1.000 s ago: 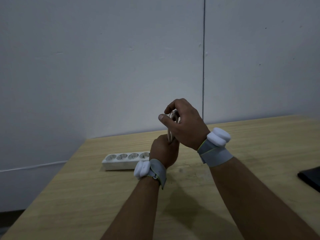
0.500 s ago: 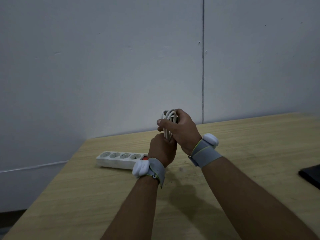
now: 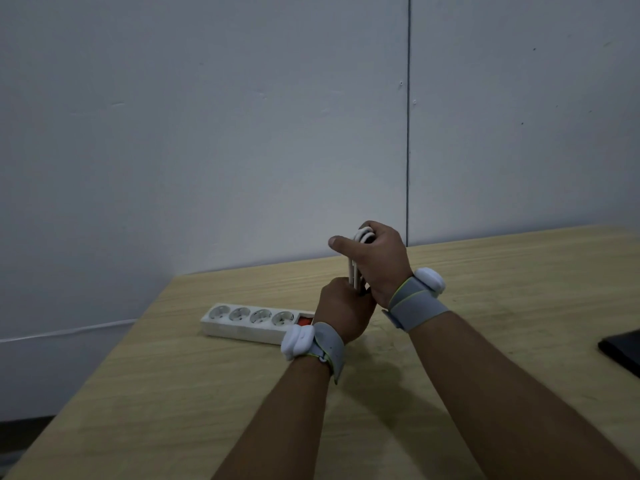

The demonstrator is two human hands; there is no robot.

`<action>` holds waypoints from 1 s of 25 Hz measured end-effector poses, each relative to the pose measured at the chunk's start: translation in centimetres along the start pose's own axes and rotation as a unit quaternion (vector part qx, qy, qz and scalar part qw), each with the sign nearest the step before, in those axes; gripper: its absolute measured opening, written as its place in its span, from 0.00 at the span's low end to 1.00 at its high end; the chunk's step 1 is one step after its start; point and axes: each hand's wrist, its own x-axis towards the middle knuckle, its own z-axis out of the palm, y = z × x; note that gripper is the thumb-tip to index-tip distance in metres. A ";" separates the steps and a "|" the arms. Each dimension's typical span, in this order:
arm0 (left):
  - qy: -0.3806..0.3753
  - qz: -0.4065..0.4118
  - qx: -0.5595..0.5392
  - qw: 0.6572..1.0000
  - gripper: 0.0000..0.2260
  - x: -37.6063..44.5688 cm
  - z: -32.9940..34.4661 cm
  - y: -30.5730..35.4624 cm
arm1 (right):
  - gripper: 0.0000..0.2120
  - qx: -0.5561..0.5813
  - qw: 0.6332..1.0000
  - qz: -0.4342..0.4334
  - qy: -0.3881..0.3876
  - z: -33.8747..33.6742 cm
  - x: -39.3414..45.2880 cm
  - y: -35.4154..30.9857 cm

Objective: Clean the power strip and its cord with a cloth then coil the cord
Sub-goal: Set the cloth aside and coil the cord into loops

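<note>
- Where the wooden table (image 3: 502, 289) meets the grey wall (image 3: 207, 133), little is changed since half a second ago; a dark flat object (image 3: 623, 351) is seen at the table's right edge as before.
- Compared with the earlier frame, the power strip (image 3: 249, 323) is found turned slightly on the table, its four sockets facing up and its red switch (image 3: 304, 320) now exposed just beside the left wrist.
- Its near end is hidden behind the left wristband (image 3: 313, 342); the strip lies to the left of and beyond both hands.
- The right hand (image 3: 379, 263) is closed over the top of the bundled cord (image 3: 356, 268), thumb extended to the left, and is held slightly higher than before.
- The left hand (image 3: 343, 315) is clenched around the lower part of the cord, directly beneath the right hand and touching it.
- White cord loops are seen upright between the two fists, lifted clear of the table.
</note>
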 end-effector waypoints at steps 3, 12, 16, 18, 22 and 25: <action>-0.007 0.002 -0.030 1.000 0.19 -0.2 0.5 -0.1 | 0.21 0.016 1.000 -0.001 -0.002 -0.7 0.8 0.3; 0.058 -0.049 -0.104 0.992 0.24 0.3 -0.3 -1.6 | 0.23 0.048 0.984 0.100 -0.141 -1.3 1.6 0.5; 0.104 -0.074 -0.200 0.971 0.24 0.9 -2.0 -1.9 | 0.28 -0.083 0.953 0.164 -0.243 -2.2 0.9 2.8; 0.101 -0.065 -0.280 0.953 0.23 0.9 -3.1 -1.8 | 0.25 -0.105 0.929 0.208 -0.288 -2.1 0.6 4.1; 0.045 -0.048 -0.388 0.919 0.25 0.7 -4.7 -1.9 | 0.28 -0.055 0.889 0.362 -0.274 -0.7 -0.5 6.4; 0.002 -0.034 -0.409 0.912 0.25 0.4 -4.2 -1.6 | 0.29 -0.009 0.865 0.423 -0.269 1.1 -2.0 8.0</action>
